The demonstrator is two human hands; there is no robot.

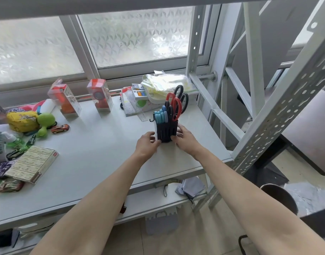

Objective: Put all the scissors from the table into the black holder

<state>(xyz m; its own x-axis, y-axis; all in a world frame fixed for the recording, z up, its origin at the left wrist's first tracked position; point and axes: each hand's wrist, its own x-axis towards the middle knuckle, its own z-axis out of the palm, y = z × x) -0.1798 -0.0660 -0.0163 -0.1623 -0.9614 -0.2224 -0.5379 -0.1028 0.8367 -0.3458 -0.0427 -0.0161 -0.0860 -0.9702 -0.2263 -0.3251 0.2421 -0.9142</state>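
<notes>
Right of centre in the frame, the black holder (pixel 166 132) stood upright on the pale surface (pixel 95 144), with red-, black- and blue-handled scissors (pixel 173 105) standing in it, handles up. The left hand (pixel 147 144) and right hand (pixel 185 138) each pressed a side of the holder, fingers curled in a closed grip around its base

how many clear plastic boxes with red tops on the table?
2. One boxed item stands tilted at back left, beside the soft toys. The other boxed item stands to its right, near the window sill. The clutter at far left may hide more.
</notes>
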